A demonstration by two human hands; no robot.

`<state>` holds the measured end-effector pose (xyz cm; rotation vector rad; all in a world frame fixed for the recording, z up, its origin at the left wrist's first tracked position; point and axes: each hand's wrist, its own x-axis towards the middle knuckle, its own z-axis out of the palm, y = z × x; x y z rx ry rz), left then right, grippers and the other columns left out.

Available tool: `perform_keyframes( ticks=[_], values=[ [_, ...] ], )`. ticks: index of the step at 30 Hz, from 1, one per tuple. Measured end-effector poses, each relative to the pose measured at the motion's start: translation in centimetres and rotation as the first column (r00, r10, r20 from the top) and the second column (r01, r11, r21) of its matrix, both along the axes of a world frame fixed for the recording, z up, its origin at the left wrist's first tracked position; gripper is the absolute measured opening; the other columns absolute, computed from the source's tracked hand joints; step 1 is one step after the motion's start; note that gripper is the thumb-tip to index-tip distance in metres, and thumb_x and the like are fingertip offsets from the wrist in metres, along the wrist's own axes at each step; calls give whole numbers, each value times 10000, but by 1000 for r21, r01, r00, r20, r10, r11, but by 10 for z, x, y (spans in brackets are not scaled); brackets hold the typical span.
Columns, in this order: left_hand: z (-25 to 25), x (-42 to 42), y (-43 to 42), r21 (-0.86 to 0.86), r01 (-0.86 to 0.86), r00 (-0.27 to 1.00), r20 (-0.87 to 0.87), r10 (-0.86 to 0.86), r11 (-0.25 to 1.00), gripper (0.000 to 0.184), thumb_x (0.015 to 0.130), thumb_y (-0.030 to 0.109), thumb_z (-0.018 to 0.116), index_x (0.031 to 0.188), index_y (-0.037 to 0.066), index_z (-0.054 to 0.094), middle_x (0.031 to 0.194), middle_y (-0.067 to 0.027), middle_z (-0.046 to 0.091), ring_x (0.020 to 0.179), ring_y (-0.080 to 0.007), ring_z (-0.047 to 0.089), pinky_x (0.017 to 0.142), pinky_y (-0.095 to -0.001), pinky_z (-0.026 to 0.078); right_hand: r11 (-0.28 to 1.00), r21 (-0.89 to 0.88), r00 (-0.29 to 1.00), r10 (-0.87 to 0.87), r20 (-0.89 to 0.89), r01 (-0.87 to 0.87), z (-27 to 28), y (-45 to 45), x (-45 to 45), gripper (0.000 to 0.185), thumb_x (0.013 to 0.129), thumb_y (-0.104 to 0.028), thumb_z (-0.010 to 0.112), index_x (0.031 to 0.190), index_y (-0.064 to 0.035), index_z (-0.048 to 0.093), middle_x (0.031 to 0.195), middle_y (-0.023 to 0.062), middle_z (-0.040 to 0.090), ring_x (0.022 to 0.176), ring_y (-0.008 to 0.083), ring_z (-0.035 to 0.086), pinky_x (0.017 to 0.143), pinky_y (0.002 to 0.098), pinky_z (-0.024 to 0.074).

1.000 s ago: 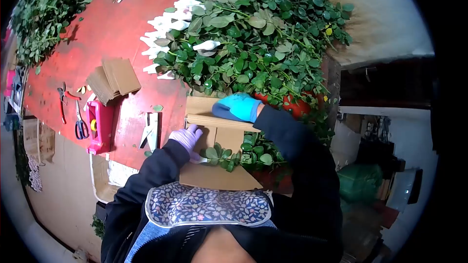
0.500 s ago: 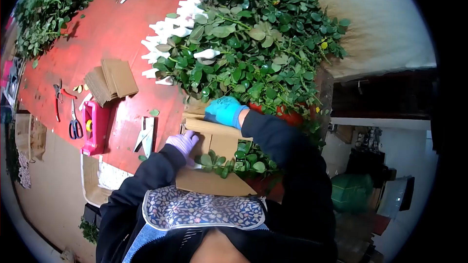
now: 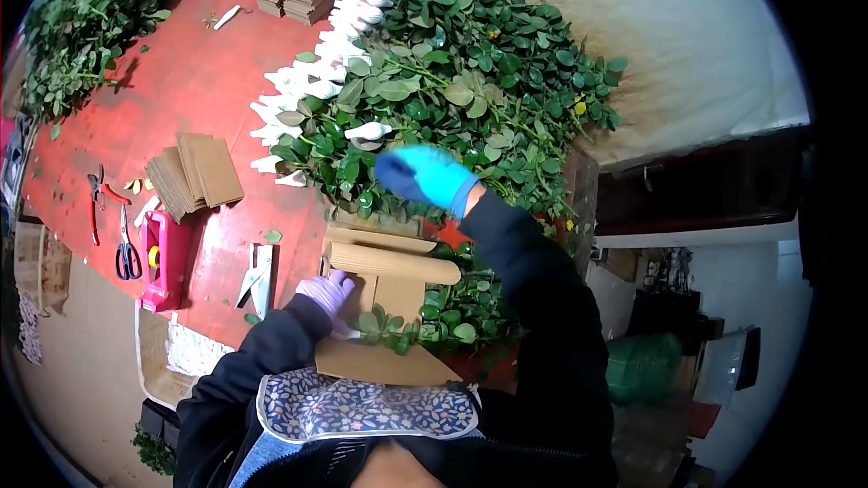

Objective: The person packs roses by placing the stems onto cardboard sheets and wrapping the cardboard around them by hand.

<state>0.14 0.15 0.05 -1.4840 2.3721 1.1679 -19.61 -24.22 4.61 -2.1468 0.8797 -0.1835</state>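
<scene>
Corrugated cardboard (image 3: 393, 264) — likely light, easily creased, best taken by edges — under loosely spread left hand (image 3: 325, 295) (impossible to judge grip of right hand (image 3: 427, 179)).

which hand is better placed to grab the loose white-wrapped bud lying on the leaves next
Probably the right hand: it is close beside the white-wrapped bud and level with the leaves in view, while the left hand is farther off, down at the cardboard.

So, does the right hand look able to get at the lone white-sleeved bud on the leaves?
Likely yes: the right hand is near the white-sleeved bud, which lies exposed on top of the leaves, with nothing visible in the way, though depth is uncertain.
</scene>
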Motion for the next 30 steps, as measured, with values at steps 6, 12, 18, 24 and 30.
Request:
perform_keyframes(
  ticks=[6,12,18,24,30],
  values=[
    [2,-2,0,10,10,999,34,-11,1000,846,578,478,876,1237,92,515,1208,-152,533,939,-349,655,733,-457,548,582,-811,985,-163,-50,55,75,-88,76,371,872,-335,636,1141,-80,626,974,156,682,891,357,638,778,465,497],
    [3,-1,3,-15,-43,999,-11,43,999,835,568,483,872,1217,87,530,1178,-147,546,931,-351,653,734,-462,548,648,-737,782,-354,-513,-190,24,-143,87,203,872,-150,555,1050,-127,650,905,146,699,831,355,683,694,485,532],
    [5,2,1,10,-50,998,-44,50,999,786,565,424,884,1188,91,541,1128,-121,565,921,-335,653,733,-447,545,798,-346,870,-451,198,493,142,-128,-25,264,939,-76,603,1199,-69,651,871,22,654,701,140,583,616,276,478],
    [9,1,-2,14,-19,1000,-2,19,1000,820,556,431,895,1199,83,524,1157,-137,552,942,-329,650,752,-442,543,668,-265,658,-444,609,695,276,-57,-82,311,953,-96,631,1237,31,610,1111,91,681,950,164,646,820,285,522],
    [0,-1,1,-25,5,1000,11,-5,1000,817,580,444,879,1214,80,515,1178,-153,534,923,-334,652,747,-441,540,840,-271,828,-526,-193,471,250,-21,-13,277,948,-202,613,1169,-47,676,980,67,711,805,176,669,717,259,520]
  ],
)
